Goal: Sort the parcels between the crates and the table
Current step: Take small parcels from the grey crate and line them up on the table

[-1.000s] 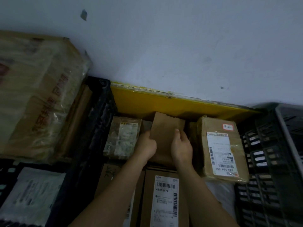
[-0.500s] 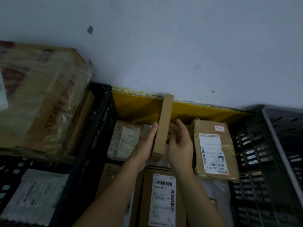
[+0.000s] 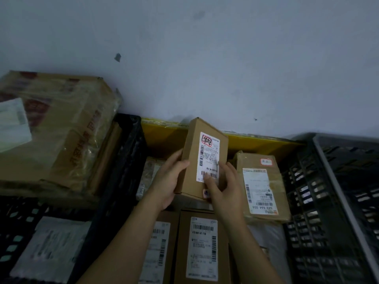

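I hold a small brown cardboard parcel [image 3: 192, 160] with a white shipping label and a red stamp, lifted above the yellow crate [image 3: 164, 136]. My left hand [image 3: 168, 181] grips its left edge from below. My right hand [image 3: 223, 185] grips its lower right, thumb on the label's barcode. Inside the crate lie a taped brown parcel [image 3: 260, 185] to the right, a plastic-wrapped parcel [image 3: 147, 175] to the left, and two labelled boxes [image 3: 203, 247] nearest me.
A black crate [image 3: 125, 160] on the left holds a big plastic-wrapped carton [image 3: 61, 130] and a white mailer bag [image 3: 51, 247]. A dark grey slatted crate [image 3: 332, 201] stands at the right. A pale wall rises right behind the crates.
The parcel lay flat in the crate with its plain side up, then stood on edge; now both hands have raised it and turned its labelled face toward me.
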`<control>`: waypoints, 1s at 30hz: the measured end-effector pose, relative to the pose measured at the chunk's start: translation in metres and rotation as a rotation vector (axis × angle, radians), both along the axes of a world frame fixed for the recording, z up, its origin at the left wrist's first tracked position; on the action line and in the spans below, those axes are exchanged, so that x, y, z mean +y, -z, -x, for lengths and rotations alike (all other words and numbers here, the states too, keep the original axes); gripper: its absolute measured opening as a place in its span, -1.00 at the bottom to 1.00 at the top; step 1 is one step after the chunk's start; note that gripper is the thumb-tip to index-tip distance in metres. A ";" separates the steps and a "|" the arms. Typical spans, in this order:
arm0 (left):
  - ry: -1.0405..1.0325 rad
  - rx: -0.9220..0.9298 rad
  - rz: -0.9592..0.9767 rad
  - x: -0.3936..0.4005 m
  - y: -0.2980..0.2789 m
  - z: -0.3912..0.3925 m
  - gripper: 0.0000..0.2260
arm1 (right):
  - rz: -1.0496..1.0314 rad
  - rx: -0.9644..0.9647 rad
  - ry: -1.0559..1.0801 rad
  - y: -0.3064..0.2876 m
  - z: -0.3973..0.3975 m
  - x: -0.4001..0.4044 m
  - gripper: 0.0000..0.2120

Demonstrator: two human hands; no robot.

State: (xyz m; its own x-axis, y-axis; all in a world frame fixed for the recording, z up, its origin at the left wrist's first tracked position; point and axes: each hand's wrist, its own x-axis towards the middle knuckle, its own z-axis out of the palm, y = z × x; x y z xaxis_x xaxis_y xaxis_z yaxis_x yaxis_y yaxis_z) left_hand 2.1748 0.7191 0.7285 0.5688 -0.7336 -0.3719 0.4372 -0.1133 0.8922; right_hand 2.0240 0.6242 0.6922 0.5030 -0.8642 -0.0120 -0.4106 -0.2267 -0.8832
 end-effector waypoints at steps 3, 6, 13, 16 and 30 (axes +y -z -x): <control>-0.169 -0.192 -0.045 0.000 0.003 0.000 -0.58 | 0.066 -0.038 0.054 0.000 0.005 0.000 -0.45; -0.220 -0.306 -0.053 0.001 0.011 -0.001 -0.57 | 0.051 -0.081 0.050 -0.001 0.003 0.000 -0.45; -0.131 -0.486 -0.243 -0.005 0.022 0.006 -0.59 | -0.035 0.063 -0.005 0.012 0.008 -0.010 -0.44; 0.101 -0.839 -0.492 -0.007 0.044 -0.003 -0.54 | 0.047 0.221 0.028 0.023 0.011 -0.018 -0.52; 0.533 -1.022 -0.860 0.030 0.109 -0.021 -0.49 | -0.148 0.545 -0.081 0.072 -0.028 -0.026 -0.61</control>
